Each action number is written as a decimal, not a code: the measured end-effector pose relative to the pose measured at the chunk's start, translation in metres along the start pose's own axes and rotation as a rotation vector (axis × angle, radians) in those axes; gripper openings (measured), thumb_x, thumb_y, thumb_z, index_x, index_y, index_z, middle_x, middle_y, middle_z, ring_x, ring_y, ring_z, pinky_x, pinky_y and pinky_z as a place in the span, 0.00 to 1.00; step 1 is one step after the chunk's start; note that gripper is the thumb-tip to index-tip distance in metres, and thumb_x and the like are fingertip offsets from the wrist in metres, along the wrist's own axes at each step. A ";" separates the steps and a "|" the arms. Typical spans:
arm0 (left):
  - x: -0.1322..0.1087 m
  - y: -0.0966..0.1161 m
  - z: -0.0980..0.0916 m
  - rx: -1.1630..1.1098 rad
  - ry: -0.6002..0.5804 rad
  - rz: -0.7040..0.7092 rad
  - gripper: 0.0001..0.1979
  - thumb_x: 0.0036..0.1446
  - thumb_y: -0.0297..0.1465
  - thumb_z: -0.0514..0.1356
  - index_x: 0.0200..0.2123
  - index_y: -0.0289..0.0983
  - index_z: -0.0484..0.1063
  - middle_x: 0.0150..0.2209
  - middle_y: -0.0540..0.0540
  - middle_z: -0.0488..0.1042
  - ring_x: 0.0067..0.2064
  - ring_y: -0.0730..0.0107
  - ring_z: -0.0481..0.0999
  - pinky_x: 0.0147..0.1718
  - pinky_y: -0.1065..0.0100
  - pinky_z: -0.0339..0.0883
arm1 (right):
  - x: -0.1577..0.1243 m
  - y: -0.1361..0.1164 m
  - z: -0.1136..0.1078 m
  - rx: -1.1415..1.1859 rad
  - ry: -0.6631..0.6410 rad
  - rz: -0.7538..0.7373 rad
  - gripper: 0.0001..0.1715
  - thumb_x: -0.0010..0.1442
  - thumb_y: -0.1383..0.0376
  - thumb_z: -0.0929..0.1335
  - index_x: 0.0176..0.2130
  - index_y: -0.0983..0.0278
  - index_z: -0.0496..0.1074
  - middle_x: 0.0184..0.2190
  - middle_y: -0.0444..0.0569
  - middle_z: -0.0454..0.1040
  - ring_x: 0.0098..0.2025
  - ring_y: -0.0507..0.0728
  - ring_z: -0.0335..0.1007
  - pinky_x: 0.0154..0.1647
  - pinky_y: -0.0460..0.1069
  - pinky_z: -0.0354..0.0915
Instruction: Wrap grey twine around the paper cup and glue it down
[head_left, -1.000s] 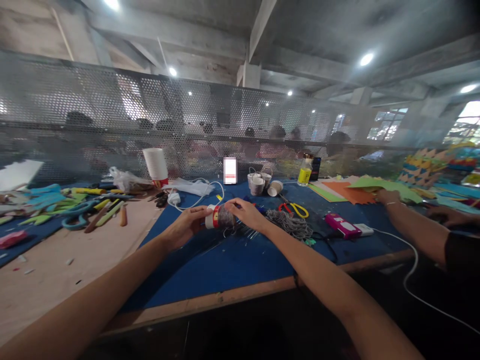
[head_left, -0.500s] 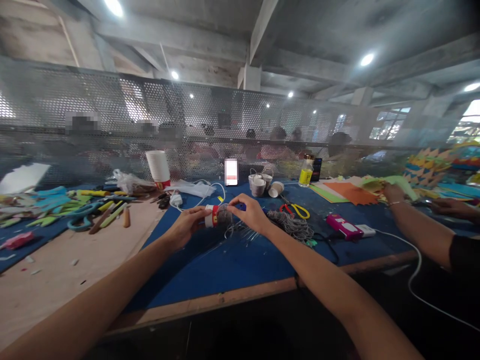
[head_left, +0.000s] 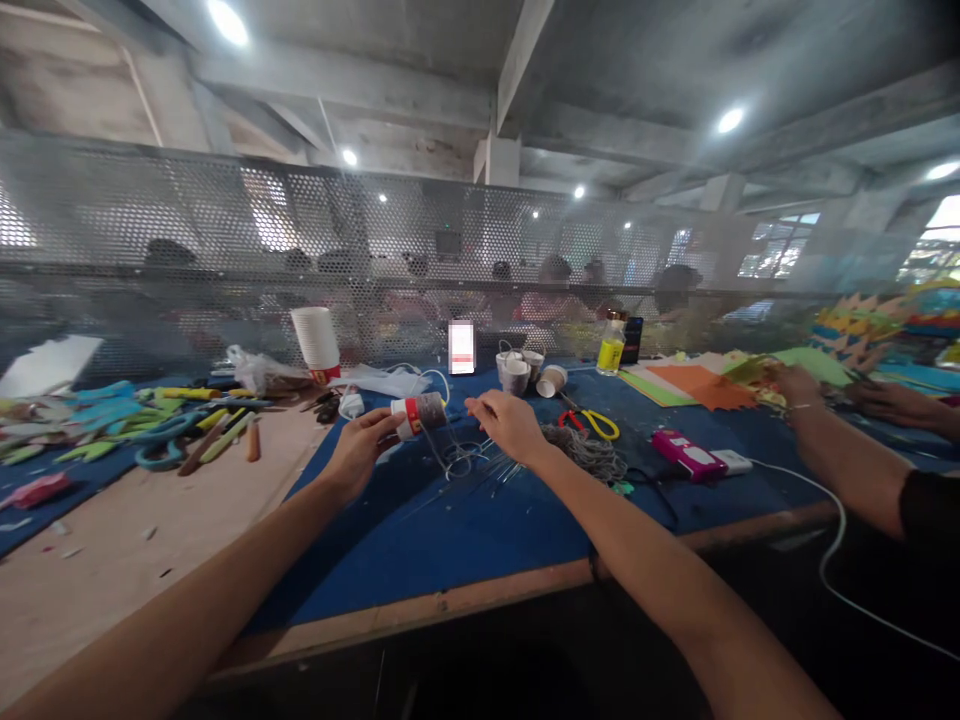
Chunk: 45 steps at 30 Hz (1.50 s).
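Observation:
My left hand [head_left: 365, 450] is closed around the base end of a small paper cup [head_left: 411, 417], white and red, lying sideways in the air. Grey cord is wrapped round the cup's other end, and a loose strand of it loops down over the blue mat [head_left: 405, 550]. Just right of the cup is my right hand [head_left: 504, 422], its fingertips pinched together; whatever they hold is too small to make out. A tangled heap of grey cord [head_left: 589, 452] lies beyond my right wrist.
Behind stand small cord-wrapped cups [head_left: 514, 376], a lit phone [head_left: 462, 348], a cup stack [head_left: 316, 340] and a yellow-labelled bottle [head_left: 611, 345]. Yellow-handled scissors [head_left: 601, 424] and a magenta box [head_left: 688, 454] lie right. Tools [head_left: 217, 435] lie left. Another person's hands [head_left: 796, 385] work at far right.
The cup has moved slightly left and turned, so its cord-wrapped end shows more. My right hand has moved away from it, to the right, with its fingertips no longer beside the cord.

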<state>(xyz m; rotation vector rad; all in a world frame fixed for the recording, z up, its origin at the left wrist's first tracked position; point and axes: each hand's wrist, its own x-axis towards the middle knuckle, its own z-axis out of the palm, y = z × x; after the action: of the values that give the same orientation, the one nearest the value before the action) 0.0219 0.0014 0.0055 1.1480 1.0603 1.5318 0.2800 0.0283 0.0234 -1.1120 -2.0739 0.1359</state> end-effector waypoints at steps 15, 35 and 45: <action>0.002 -0.004 0.001 -0.057 -0.053 -0.034 0.18 0.37 0.41 0.80 0.29 0.39 0.83 0.33 0.47 0.82 0.35 0.66 0.78 0.38 0.67 0.73 | 0.001 0.039 0.001 -0.553 -0.291 0.232 0.16 0.69 0.60 0.70 0.52 0.66 0.71 0.53 0.61 0.78 0.57 0.66 0.75 0.56 0.57 0.65; 0.002 -0.003 -0.002 -0.071 -0.061 -0.049 0.15 0.39 0.36 0.80 0.32 0.39 0.85 0.35 0.46 0.83 0.36 0.66 0.79 0.38 0.70 0.72 | 0.007 0.009 0.014 0.546 0.057 0.121 0.23 0.58 0.47 0.73 0.40 0.64 0.82 0.35 0.49 0.82 0.42 0.61 0.76 0.49 0.55 0.70; -0.002 0.004 0.002 -0.035 -0.021 -0.010 0.19 0.35 0.40 0.81 0.31 0.39 0.84 0.34 0.45 0.83 0.36 0.65 0.77 0.40 0.66 0.71 | -0.004 -0.005 0.016 0.565 -0.077 -0.003 0.29 0.57 0.43 0.74 0.41 0.66 0.82 0.35 0.49 0.81 0.39 0.59 0.74 0.40 0.50 0.67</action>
<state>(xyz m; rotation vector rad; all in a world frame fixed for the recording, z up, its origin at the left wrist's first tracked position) 0.0238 -0.0008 0.0095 1.1300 1.0199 1.5217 0.2674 0.0263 0.0117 -0.7597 -1.9231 0.7237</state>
